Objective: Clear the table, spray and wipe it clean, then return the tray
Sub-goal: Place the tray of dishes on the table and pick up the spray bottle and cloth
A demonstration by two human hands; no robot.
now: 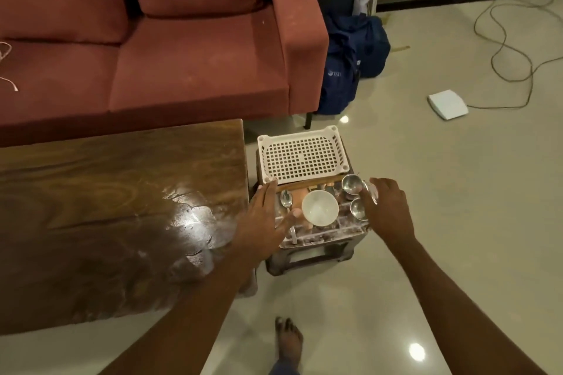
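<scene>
A clear patterned tray (pixel 323 237) sits on a low dark stool (pixel 313 257) just right of the wooden table (pixel 122 207), whose top shines wet. On the tray are a white bowl (pixel 320 211), a spoon (pixel 286 201) and two steel cups (pixel 352 184). My left hand (pixel 265 216) lies at the tray's left edge with fingers straight and thumb reaching toward the bowl. My right hand (pixel 387 207) is at the tray's right rim, fingers curled over it beside the cups.
A white perforated basket (pixel 301 155) rests on the stool behind the tray. A red sofa (pixel 182 39) runs behind the table. Dark blue bags (pixel 350 64) lean by its arm. A white box (pixel 447 103) and cables lie on the floor. My foot (pixel 288 341) stands below.
</scene>
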